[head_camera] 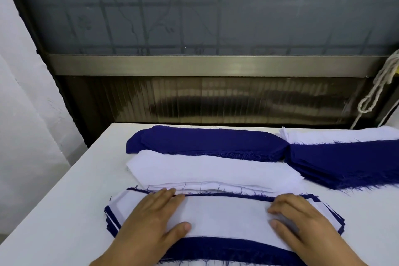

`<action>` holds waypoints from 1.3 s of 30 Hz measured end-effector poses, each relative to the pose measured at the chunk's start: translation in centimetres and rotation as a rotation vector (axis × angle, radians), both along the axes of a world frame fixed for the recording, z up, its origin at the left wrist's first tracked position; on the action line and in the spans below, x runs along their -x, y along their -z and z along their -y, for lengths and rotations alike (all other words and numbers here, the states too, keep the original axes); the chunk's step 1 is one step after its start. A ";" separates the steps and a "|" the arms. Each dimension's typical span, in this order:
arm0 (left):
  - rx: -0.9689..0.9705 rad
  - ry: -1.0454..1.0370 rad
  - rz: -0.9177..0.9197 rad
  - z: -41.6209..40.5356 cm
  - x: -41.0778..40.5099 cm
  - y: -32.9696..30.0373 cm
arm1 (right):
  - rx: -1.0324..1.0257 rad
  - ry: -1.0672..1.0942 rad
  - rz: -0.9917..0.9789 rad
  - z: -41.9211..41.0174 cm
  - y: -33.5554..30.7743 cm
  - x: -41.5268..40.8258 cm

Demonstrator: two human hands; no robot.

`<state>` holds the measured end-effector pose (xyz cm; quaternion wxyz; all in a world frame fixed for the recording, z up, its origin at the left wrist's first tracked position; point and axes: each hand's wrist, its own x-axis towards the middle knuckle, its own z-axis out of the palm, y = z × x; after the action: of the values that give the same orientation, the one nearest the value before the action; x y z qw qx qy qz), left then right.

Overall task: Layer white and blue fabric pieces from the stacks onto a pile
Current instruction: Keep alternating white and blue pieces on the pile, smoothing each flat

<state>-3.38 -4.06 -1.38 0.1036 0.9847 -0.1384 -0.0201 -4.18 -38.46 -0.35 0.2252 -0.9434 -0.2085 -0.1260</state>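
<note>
The pile (224, 214) already held alternating layers, white on top. Both hands, left (151, 216) and right (302, 220), lay flat, pressing it, grasping nothing. Blue stack (205, 142) and white stack (216, 170) remained sizeable.

The bottom edge is cutting off both hands at the wrists, so the left hand (151, 220) and right hand (302, 224) are showing no arms. They are covering parts of the top white piece (226, 216) on the pile (216, 248), whose near edge is running out of view. The right edge is cropping the far white stack (345, 137), the blue stack (345, 164) beside it and a hanging cord (380, 84). The worktop (64, 190) is continuing past the frame
</note>
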 end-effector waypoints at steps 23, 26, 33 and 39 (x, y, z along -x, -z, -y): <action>0.220 -0.076 0.401 6.2 -12.2 -2.9 | -0.016 0.272 -0.100 -4.0 -2.4 -15.0; 0.243 -0.154 0.391 5.6 -13.3 -1.1 | -0.040 0.283 -0.130 -3.8 -0.9 -16.7; 0.110 -0.158 0.300 5.1 -14.3 0.8 | 0.080 0.310 0.051 -3.4 1.1 -17.3; 0.115 -0.154 0.311 5.0 -14.2 1.1 | 0.072 0.393 0.092 -4.0 0.6 -17.3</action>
<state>10.82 -9.08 -2.44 0.1384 0.9761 -0.0778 0.1484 13.07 -34.50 -0.93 0.1528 -0.9666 -0.0346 -0.2030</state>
